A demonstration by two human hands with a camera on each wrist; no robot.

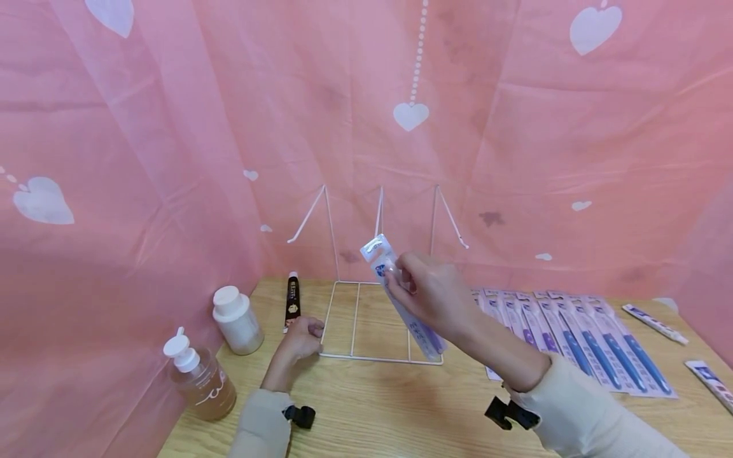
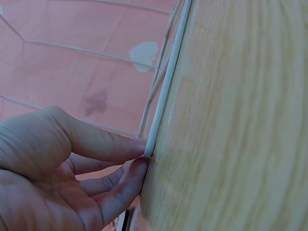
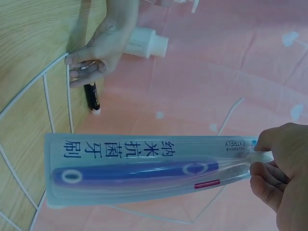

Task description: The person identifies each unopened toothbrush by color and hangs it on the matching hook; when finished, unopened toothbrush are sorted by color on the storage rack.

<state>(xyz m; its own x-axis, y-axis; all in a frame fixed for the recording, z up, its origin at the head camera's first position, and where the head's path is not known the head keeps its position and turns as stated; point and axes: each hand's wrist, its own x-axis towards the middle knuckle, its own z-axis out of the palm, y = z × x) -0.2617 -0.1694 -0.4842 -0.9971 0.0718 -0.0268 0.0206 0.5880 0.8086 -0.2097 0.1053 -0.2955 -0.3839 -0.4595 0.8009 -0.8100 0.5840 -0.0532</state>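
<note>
A purple toothbrush in a clear blister pack (image 3: pixel 139 168) is pinched near its top by my right hand (image 1: pixel 438 292). The pack slants over the white wire rack (image 1: pixel 355 358), its lower end above the base. The rack stands on the wooden table with three upright prongs at the back. At the rack's front left corner, my left hand (image 1: pixel 300 339) pinches the white wire between thumb and fingers, as the left wrist view shows. A black toothpaste tube (image 1: pixel 293 299) lies just behind that hand.
Several packaged toothbrushes (image 1: pixel 572 337) lie in a row on the right, with toothpaste tubes (image 1: pixel 655 323) beyond them. A white bottle (image 1: pixel 237 321) and an amber pump bottle (image 1: pixel 206 385) stand at left. Pink curtain (image 1: pixel 343 127) hangs behind the rack and along the sides.
</note>
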